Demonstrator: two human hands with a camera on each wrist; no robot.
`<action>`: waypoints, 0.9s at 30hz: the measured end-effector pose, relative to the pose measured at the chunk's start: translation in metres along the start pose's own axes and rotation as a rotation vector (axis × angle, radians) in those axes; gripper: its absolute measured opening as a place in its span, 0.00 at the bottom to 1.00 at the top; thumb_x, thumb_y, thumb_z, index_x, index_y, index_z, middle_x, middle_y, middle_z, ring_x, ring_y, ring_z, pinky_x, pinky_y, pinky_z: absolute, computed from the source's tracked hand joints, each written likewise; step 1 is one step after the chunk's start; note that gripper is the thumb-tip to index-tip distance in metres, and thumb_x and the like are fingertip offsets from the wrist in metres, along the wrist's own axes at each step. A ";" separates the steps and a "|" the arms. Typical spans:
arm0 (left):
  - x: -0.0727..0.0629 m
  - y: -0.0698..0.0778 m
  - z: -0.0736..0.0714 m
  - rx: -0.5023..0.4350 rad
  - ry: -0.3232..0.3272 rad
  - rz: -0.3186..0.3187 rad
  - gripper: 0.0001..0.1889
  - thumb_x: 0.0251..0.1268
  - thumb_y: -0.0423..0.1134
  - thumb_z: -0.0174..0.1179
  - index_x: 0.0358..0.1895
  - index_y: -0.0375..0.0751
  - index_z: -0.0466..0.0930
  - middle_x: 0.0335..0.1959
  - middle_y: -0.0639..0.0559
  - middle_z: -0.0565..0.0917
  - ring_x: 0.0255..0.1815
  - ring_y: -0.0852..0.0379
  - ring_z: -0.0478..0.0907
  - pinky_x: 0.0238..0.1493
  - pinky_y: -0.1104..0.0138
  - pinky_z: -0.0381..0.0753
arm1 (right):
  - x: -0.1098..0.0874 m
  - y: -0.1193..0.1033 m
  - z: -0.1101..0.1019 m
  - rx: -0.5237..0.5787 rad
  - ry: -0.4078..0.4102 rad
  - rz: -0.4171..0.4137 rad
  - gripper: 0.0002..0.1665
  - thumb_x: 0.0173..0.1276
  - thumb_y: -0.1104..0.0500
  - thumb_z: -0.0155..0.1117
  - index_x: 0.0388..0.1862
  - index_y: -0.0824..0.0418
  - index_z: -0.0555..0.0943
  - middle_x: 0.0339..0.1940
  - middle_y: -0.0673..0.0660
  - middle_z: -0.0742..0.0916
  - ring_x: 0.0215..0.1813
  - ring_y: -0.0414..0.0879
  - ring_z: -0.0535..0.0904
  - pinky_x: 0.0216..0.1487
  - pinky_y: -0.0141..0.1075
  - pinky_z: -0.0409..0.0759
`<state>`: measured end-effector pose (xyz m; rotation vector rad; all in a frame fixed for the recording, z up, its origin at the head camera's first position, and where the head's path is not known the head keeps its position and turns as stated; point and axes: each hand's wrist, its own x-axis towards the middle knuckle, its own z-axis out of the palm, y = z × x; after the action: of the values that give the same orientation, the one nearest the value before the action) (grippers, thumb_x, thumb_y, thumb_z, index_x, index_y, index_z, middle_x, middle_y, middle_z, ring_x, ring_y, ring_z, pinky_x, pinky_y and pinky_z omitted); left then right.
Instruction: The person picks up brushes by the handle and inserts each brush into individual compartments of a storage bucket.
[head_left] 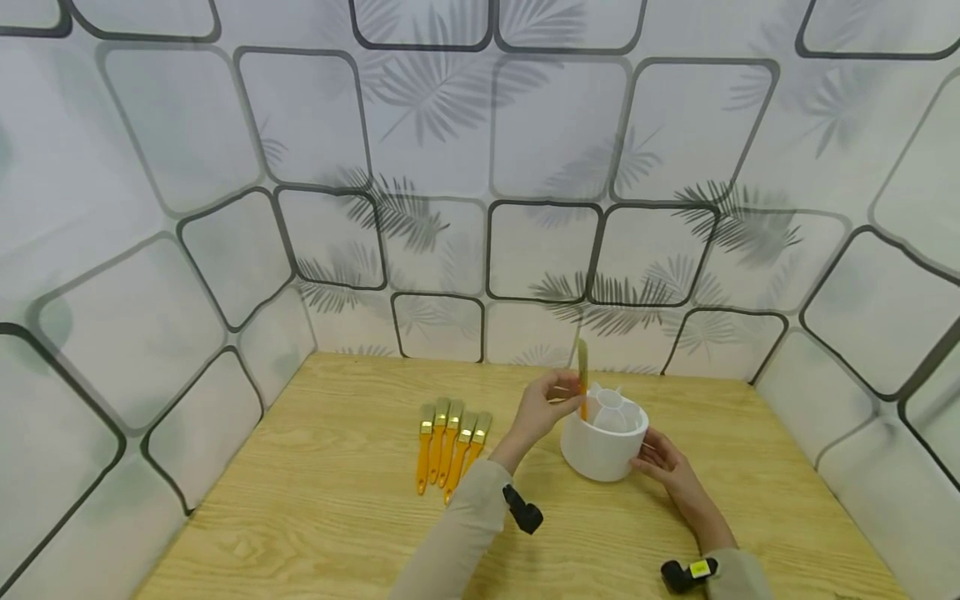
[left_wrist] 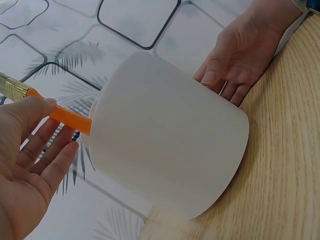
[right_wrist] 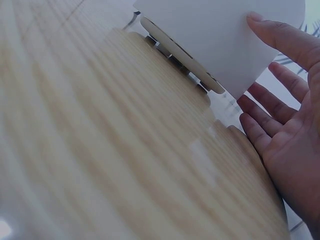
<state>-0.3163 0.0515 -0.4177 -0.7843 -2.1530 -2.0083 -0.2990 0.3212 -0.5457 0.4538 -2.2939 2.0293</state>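
While pinching one paintbrush (head_left: pixel 582 367) partway into the white organizer (head_left: pixel 603 454) with left hand (head_left: pixel 542 408), rests right hand (head_left: pixel 672 477) against it. Leaves five brushes (head_left: pixel 448 448) outside, lower centre.

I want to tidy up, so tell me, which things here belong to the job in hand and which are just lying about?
Belongs to the job:
Brush, pinched by the left hand
White round holder, touched by the right hand
Five similar brushes on the table, probably

Not part of it:
Patterned backdrop
Black wrist cameras, worn
Nothing looks plainly stray.
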 end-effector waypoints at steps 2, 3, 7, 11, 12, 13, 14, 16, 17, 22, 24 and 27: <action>0.000 -0.001 0.000 0.011 -0.002 0.001 0.15 0.58 0.29 0.61 0.50 0.30 0.76 0.44 0.34 0.80 0.45 0.40 0.80 0.39 0.73 0.80 | 0.000 0.001 0.000 0.004 -0.003 -0.001 0.34 0.65 0.66 0.58 0.68 0.67 0.58 0.54 0.37 0.75 0.54 0.28 0.72 0.51 0.21 0.72; 0.000 -0.001 0.000 0.015 -0.002 0.001 0.15 0.58 0.29 0.61 0.50 0.30 0.76 0.44 0.34 0.80 0.45 0.40 0.80 0.39 0.73 0.79 | 0.000 0.001 0.000 0.007 -0.003 -0.004 0.34 0.65 0.66 0.58 0.68 0.67 0.58 0.54 0.37 0.75 0.54 0.28 0.73 0.51 0.21 0.73; -0.001 -0.002 0.001 0.024 -0.002 0.007 0.15 0.58 0.29 0.61 0.50 0.30 0.77 0.44 0.35 0.81 0.44 0.41 0.80 0.39 0.74 0.79 | 0.000 0.002 -0.001 0.010 -0.001 -0.007 0.34 0.65 0.66 0.58 0.68 0.67 0.58 0.54 0.36 0.75 0.54 0.28 0.73 0.51 0.21 0.73; 0.000 -0.003 0.001 0.028 -0.015 0.007 0.16 0.59 0.29 0.61 0.51 0.31 0.77 0.44 0.35 0.81 0.45 0.41 0.80 0.39 0.74 0.79 | 0.001 0.002 -0.001 0.005 0.004 -0.003 0.34 0.65 0.66 0.59 0.68 0.66 0.59 0.54 0.36 0.75 0.54 0.28 0.72 0.51 0.21 0.72; 0.000 -0.004 0.001 0.030 -0.020 0.007 0.16 0.59 0.29 0.61 0.51 0.31 0.77 0.45 0.35 0.81 0.45 0.41 0.80 0.40 0.74 0.79 | 0.001 0.002 -0.001 0.002 0.003 -0.002 0.34 0.65 0.66 0.59 0.68 0.66 0.58 0.54 0.36 0.75 0.54 0.28 0.72 0.51 0.21 0.72; -0.001 -0.004 0.000 0.032 -0.024 0.009 0.16 0.59 0.30 0.61 0.52 0.31 0.77 0.45 0.35 0.81 0.45 0.41 0.80 0.40 0.74 0.79 | 0.001 0.002 -0.001 0.001 0.004 -0.001 0.34 0.65 0.66 0.59 0.68 0.66 0.58 0.54 0.36 0.75 0.54 0.28 0.72 0.51 0.21 0.72; -0.001 -0.004 0.000 0.035 -0.030 0.010 0.17 0.59 0.30 0.61 0.52 0.32 0.77 0.45 0.36 0.81 0.46 0.41 0.80 0.40 0.74 0.79 | 0.002 0.002 -0.001 0.000 0.005 0.000 0.34 0.65 0.66 0.59 0.68 0.66 0.59 0.54 0.36 0.75 0.54 0.28 0.72 0.51 0.21 0.73; -0.001 -0.005 -0.001 0.039 -0.034 0.015 0.17 0.59 0.30 0.61 0.52 0.31 0.77 0.46 0.36 0.81 0.46 0.42 0.80 0.41 0.74 0.79 | 0.002 0.002 -0.001 -0.002 0.003 0.001 0.34 0.65 0.66 0.59 0.68 0.66 0.58 0.54 0.36 0.75 0.55 0.28 0.72 0.51 0.21 0.73; -0.001 -0.005 -0.001 0.040 -0.034 0.015 0.17 0.60 0.30 0.60 0.52 0.31 0.77 0.46 0.36 0.81 0.46 0.42 0.80 0.42 0.74 0.79 | 0.001 0.002 -0.001 -0.004 0.000 0.002 0.34 0.65 0.66 0.58 0.68 0.67 0.58 0.54 0.36 0.75 0.55 0.28 0.72 0.51 0.21 0.72; -0.004 -0.006 -0.003 0.059 -0.022 0.005 0.16 0.61 0.31 0.60 0.52 0.30 0.77 0.47 0.36 0.81 0.46 0.42 0.80 0.44 0.73 0.78 | 0.001 0.002 -0.001 -0.013 0.005 0.011 0.34 0.65 0.65 0.58 0.68 0.67 0.58 0.54 0.36 0.74 0.54 0.27 0.72 0.51 0.21 0.72; -0.006 -0.006 -0.004 0.070 -0.015 0.004 0.15 0.61 0.31 0.60 0.51 0.30 0.77 0.48 0.36 0.81 0.46 0.43 0.79 0.45 0.72 0.78 | 0.001 0.002 0.000 -0.016 0.010 0.015 0.34 0.65 0.66 0.58 0.68 0.67 0.58 0.54 0.37 0.74 0.54 0.27 0.72 0.51 0.21 0.72; -0.007 -0.008 -0.005 0.079 -0.009 0.008 0.15 0.61 0.31 0.59 0.50 0.31 0.78 0.47 0.37 0.81 0.46 0.43 0.79 0.47 0.70 0.78 | 0.001 0.002 0.000 -0.020 0.012 0.021 0.35 0.65 0.66 0.58 0.68 0.67 0.57 0.54 0.37 0.74 0.54 0.27 0.72 0.51 0.20 0.72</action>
<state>-0.3150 0.0444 -0.4272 -0.7907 -2.2147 -1.9068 -0.3002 0.3216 -0.5472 0.4169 -2.3196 2.0111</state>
